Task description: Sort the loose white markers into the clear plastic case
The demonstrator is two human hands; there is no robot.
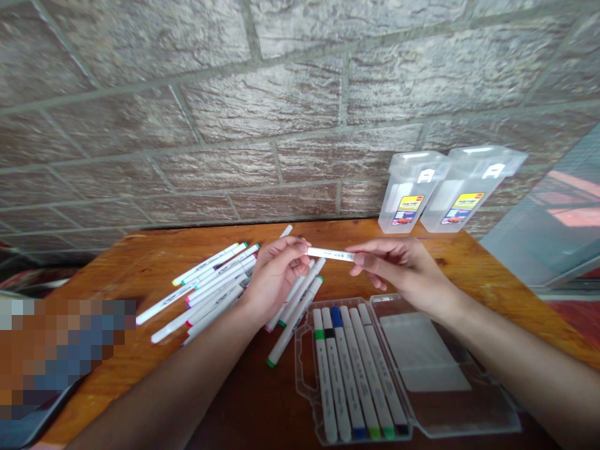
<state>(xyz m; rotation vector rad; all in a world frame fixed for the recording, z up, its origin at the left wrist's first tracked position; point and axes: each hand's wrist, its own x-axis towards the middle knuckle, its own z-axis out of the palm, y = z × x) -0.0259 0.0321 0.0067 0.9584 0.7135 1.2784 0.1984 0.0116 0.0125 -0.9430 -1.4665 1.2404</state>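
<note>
Between my two hands a white marker is held level above the table. The fingers of my left hand pinch its left end, and my right hand pinches its right end. Below them an open clear plastic case holds a row of several white markers with green, black and blue bands or tips. Its transparent lid lies folded out to the right, under my right forearm. Loose white markers with coloured ends are heaped to the left, partly behind my left hand.
Two upright translucent marker boxes with yellow labels stand at the back right, against the stone-block wall. The wooden table carries everything. A blurred-out area covers the lower left. At right is a glass panel.
</note>
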